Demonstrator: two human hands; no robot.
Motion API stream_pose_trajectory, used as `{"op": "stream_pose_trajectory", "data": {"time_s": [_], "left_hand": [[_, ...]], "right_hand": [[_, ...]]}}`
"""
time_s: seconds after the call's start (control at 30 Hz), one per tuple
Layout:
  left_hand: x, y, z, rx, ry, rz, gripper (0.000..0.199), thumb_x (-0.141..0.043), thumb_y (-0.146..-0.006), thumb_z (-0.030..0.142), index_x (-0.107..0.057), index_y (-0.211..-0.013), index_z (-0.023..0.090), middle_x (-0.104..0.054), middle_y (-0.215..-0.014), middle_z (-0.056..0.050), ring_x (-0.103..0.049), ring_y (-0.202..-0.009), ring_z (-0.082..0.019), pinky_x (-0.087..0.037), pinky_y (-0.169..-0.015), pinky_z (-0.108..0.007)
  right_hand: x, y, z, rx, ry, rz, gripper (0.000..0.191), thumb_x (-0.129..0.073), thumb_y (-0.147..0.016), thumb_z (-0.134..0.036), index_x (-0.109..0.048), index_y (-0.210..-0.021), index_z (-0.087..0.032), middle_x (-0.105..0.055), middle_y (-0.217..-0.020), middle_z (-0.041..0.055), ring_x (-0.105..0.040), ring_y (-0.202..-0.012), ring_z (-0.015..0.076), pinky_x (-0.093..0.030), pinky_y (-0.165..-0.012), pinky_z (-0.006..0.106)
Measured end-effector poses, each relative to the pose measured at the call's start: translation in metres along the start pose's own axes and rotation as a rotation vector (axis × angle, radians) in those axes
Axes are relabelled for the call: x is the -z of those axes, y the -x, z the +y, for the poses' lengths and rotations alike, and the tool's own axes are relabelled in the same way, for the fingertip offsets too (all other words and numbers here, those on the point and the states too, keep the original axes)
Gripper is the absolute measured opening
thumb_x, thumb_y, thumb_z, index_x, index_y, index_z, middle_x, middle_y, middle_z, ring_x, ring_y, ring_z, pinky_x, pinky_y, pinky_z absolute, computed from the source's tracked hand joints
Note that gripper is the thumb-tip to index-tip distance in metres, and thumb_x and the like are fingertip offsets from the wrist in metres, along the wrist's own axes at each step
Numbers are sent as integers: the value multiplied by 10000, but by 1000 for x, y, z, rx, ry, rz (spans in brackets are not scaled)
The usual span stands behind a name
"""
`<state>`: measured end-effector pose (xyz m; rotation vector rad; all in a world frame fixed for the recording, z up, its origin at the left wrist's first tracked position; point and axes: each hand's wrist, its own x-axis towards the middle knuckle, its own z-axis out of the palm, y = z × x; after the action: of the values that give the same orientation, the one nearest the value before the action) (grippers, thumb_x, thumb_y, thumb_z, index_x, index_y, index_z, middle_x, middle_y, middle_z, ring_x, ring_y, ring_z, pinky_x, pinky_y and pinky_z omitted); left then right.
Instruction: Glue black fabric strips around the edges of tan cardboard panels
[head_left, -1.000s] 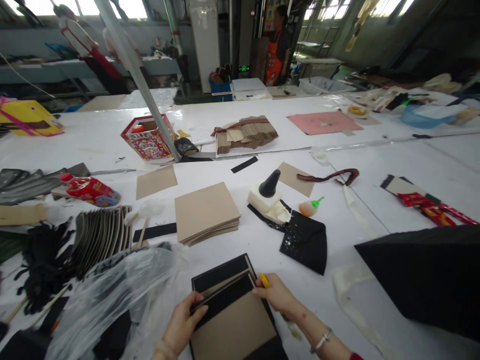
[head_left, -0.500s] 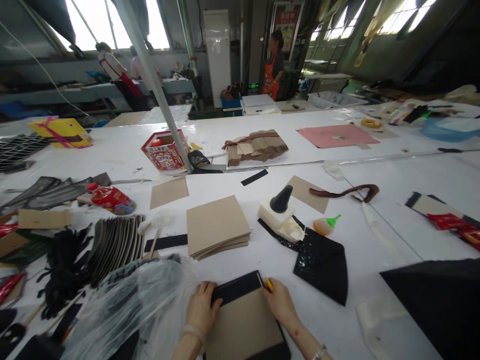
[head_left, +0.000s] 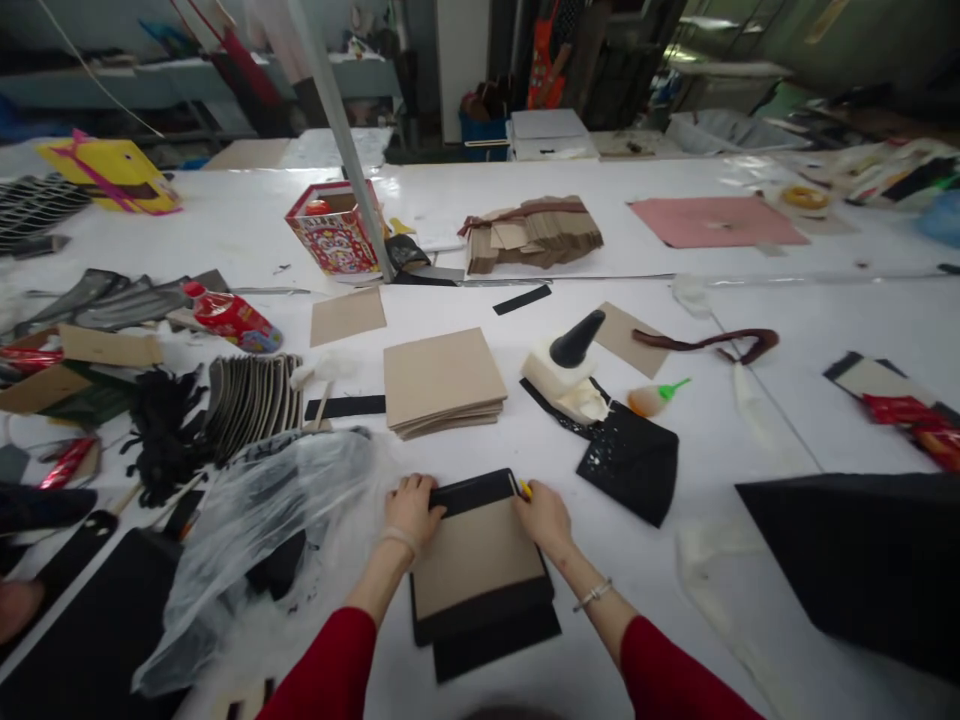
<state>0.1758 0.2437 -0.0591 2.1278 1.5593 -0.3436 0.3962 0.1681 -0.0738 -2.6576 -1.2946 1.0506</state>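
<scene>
A grey-brown board (head_left: 477, 560) with black covering along its top and bottom edges lies in front of me. A loose black piece (head_left: 499, 640) shows below its lower edge. My left hand (head_left: 411, 515) rests at the board's upper left, fingers apart and thumb on the dark strip. At the upper right corner my right hand (head_left: 546, 518) is closed on a small yellow tool (head_left: 526, 490); only its bright tip shows, so its kind is unclear. Beyond the hands sits a stack of similar boards (head_left: 444, 380).
A white container with a black cone (head_left: 576, 340) stands right of the stack on a spattered black piece (head_left: 637, 455). A small green-tipped bottle (head_left: 651, 400) lies beside it. Clear plastic film (head_left: 277, 530) and curved strips (head_left: 253, 405) lie left. A large black sheet (head_left: 870, 560) covers the right side.
My view has tilted downward, so everything sits higher and my red sleeves and the board's lower edge now show. Both hands stay at the board's upper corners.
</scene>
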Motion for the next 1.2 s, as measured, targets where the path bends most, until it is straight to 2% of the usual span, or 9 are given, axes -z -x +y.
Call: {"op": "stream_pose_trajectory", "data": {"time_s": [0.2, 0.3, 0.4, 0.47, 0.57, 0.73, 0.9, 1.0, 1.2], "left_hand": [[3, -9, 5, 4, -67, -41, 287, -608, -742, 327, -547, -998, 213, -578, -1144, -85, -478, -1096, -270, -392, -832, -397], [4, -10, 5, -4, -90, -55, 288, -609, -742, 339, -541, -991, 211, -580, -1135, -88, -490, -1088, -278, -404, -818, -407], [4, -9, 5, -10, -104, -60, 287, -603, -747, 346, -535, -993, 216, -580, -1133, -87, -497, -1086, -282, -411, -803, -405], [4, -9, 4, -13, -108, -66, 283, -595, -754, 353, -530, -997, 223, -579, -1134, -82, -505, -1084, -276, -415, -796, -395], [5, -8, 3, -17, -109, -77, 289, -584, -761, 374, -527, -1007, 233, -582, -1128, -75, -520, -1072, -267, -421, -778, -380], [5, -5, 4, -30, -122, -77, 324, -588, -752, 394, -521, -1024, 232, -579, -1131, -77, -519, -1082, -273, -425, -773, -382], [4, -4, 5, -31, -143, -81, 323, -579, -755, 394, -514, -1026, 232, -574, -1141, -80, -512, -1096, -271, -426, -782, -379], [4, -4, 4, -33, -147, -83, 322, -570, -759, 392, -511, -1033, 233, -569, -1156, -82, -507, -1107, -269, -421, -799, -379], [4, -1, 3, -29, -113, -63, 345, -606, -721, 375, -526, -1028, 239, -577, -1157, -80, -507, -1109, -268, -407, -818, -379]], "right_hand": [[7, 0, 4, -12, -28, -15, 232, -505, -815, -369, -635, -902, -197, -695, -967, 126, -638, -911, 253, -416, -666, 294], [10, 9, 24, -17, -61, -65, 228, -542, -783, -346, -657, -837, -157, -705, -916, 148, -651, -857, 250, -411, -628, 280], [7, 29, 55, -29, -111, -148, 147, -606, -717, -281, -661, -713, -144, -713, -751, 108, -657, -716, 207, -398, -565, 248], [-1, 47, 74, -39, -142, -186, 86, -637, -674, -241, -656, -671, -158, -705, -684, 61, -646, -655, 178, -390, -548, 231], [-18, 77, 88, -66, -152, -159, 94, -665, -642, -228, -655, -718, -175, -710, -737, 37, -643, -689, 178, -390, -575, 233], [-53, 109, 83, -122, -109, -37, 155, -612, -709, -252, -634, -846, -181, -692, -919, 91, -626, -868, 243, -383, -637, 282], [-72, 114, 84, -160, -129, -33, 113, -524, -732, -180, -627, -777, -193, -689, -847, 88, -634, -799, 232, -350, -596, 283], [-68, 117, 94, -116, -162, -29, 128, -505, -698, -122, -602, -732, -198, -681, -800, 62, -621, -789, 212, -337, -606, 272], [-47, 126, 116, 37, -220, -18, 170, -466, -614, -30, -477, -617, -200, -621, -656, 1, -584, -670, 153, -329, -581, 236]]}}
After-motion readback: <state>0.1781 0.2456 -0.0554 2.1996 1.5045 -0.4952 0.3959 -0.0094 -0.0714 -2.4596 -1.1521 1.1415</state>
